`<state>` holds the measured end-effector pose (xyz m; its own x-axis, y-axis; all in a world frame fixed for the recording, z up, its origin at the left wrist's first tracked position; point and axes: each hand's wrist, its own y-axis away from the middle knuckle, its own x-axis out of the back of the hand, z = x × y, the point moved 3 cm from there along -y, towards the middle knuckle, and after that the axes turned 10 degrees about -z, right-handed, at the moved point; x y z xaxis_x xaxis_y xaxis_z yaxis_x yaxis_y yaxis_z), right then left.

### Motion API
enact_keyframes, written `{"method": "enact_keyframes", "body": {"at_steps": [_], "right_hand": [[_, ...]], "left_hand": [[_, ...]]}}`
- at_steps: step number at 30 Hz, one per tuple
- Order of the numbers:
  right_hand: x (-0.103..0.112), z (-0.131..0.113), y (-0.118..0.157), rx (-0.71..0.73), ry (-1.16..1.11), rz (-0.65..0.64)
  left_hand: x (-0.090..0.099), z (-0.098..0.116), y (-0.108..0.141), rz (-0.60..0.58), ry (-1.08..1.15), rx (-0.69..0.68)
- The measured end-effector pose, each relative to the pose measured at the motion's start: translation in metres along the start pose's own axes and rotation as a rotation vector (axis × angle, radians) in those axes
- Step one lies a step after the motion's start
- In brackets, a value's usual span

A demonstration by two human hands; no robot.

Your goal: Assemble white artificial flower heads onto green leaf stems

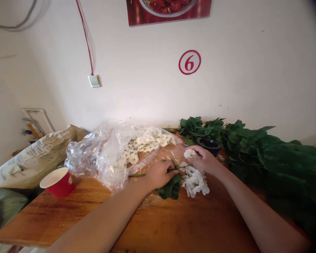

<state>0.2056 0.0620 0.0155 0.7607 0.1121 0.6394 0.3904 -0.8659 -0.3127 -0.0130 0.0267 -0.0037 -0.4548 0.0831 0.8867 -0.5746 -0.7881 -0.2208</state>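
Note:
Near the middle of the wooden table, my left hand (162,173) is closed round the green stem of an artificial flower spray, beside its green leaves (171,188). The spray's white blossoms (195,181) hang to the right of those leaves. My right hand (204,160) pinches a white flower (190,153) with a yellow centre, just above the other blossoms. Behind my left hand, more white flowers (147,138) lie in and on a clear plastic bag (110,151).
A red paper cup (60,188) stands on the wooden table (55,214) at the left. Behind my right hand is a dark bowl (209,144). Green leaf stems (274,151) are piled along the right. Sacks (34,154) lie beyond the table's left edge.

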Motion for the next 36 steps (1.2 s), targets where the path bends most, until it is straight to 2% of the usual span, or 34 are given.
{"method": "enact_keyframes", "body": {"at_steps": [3, 6, 9, 14, 23, 28, 36], "right_hand": [[0.002, -0.014, 0.004, 0.172, 0.152, 0.022], [0.003, -0.032, 0.009, 0.338, 0.423, 0.039], [0.000, -0.046, 0.012, 0.408, 0.592, -0.021], [-0.008, -0.049, 0.012, 0.399, 0.641, -0.077], [-0.010, -0.046, 0.010, 0.309, 0.630, -0.111], [-0.015, -0.047, 0.009, 0.289, 0.609, -0.170], [-0.020, -0.057, 0.010, 0.325, 0.618, -0.138]], "left_hand": [[-0.001, -0.001, -0.001, 0.018, -0.026, -0.011], [-0.001, 0.000, -0.001, 0.042, -0.051, -0.028], [0.000, 0.001, -0.002, 0.058, -0.063, -0.034], [0.002, 0.003, -0.001, 0.094, -0.050, -0.047], [0.009, 0.009, -0.001, 0.079, 0.046, -0.074], [0.012, 0.008, -0.001, 0.139, 0.158, -0.056], [0.008, 0.002, -0.003, 0.196, 0.331, -0.014]]}}
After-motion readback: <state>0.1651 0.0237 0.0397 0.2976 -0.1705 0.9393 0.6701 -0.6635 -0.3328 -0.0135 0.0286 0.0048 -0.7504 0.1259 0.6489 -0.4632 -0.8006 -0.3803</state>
